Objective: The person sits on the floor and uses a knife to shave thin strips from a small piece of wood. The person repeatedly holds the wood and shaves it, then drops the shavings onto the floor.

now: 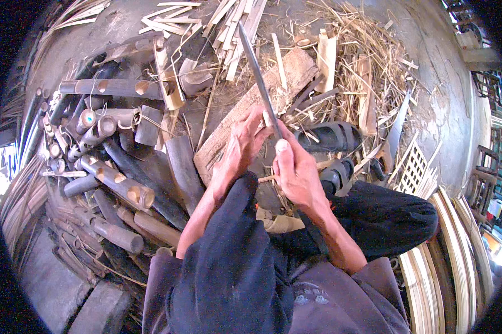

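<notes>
My right hand (295, 164) grips a long knife (257, 72), its thumb lying along the top. The narrow grey blade points up and away to the left, and a dark handle runs back under my right forearm. Close beside the blade, my left hand (245, 136) has its fingers and thumb closed around a small pale bamboo piece (269, 120), mostly hidden by the fingers. Beneath both hands and the blade, a thick wooden block (229, 131) lies slantwise on the ground.
Cut bamboo tubes (114, 182) are heaped at left. Pale split strips (237, 28) lie at the far side, with shavings (351, 55) to their right. A handsaw (397, 128), a woven lattice piece (411, 164) and long bamboo slats (423, 284) are at right. Sandals (331, 136) sit near my right hand.
</notes>
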